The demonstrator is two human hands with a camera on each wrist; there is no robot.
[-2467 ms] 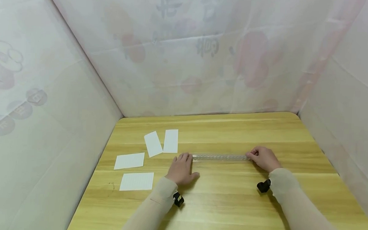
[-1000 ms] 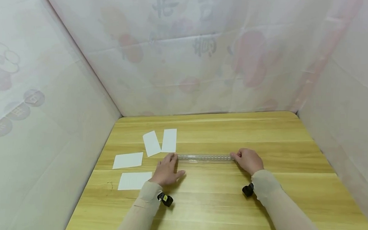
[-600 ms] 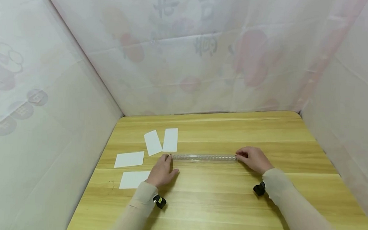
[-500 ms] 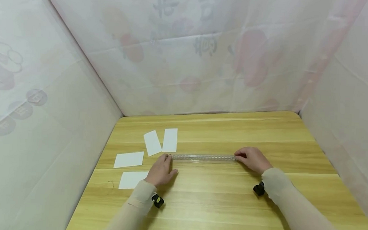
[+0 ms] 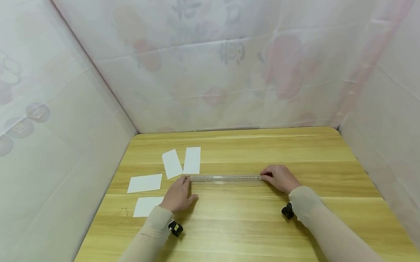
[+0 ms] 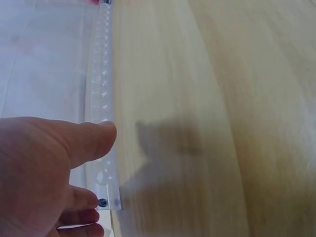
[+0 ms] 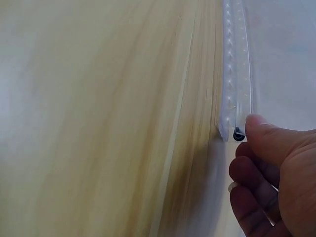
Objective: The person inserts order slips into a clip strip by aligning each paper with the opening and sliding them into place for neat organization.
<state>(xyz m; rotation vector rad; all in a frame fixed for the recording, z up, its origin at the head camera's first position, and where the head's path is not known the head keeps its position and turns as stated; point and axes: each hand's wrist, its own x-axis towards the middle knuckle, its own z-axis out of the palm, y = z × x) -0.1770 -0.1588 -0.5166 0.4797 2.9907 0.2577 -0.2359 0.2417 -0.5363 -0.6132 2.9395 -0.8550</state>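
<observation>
The right hand (image 5: 280,179) pinches one end of a clear plastic strip (image 5: 225,179), roughly parallel to the far table edge (image 5: 237,131). The left hand (image 5: 177,196), thumb spread, touches the other.

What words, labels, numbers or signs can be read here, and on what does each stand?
No text reads clearly.
Back wall: large characters, too faint to read.
Left wall: characters in round discs, too faint.
Left wrist camera: yellow mark, too small to tell.
White cards and clear strip: no legible text.
</observation>
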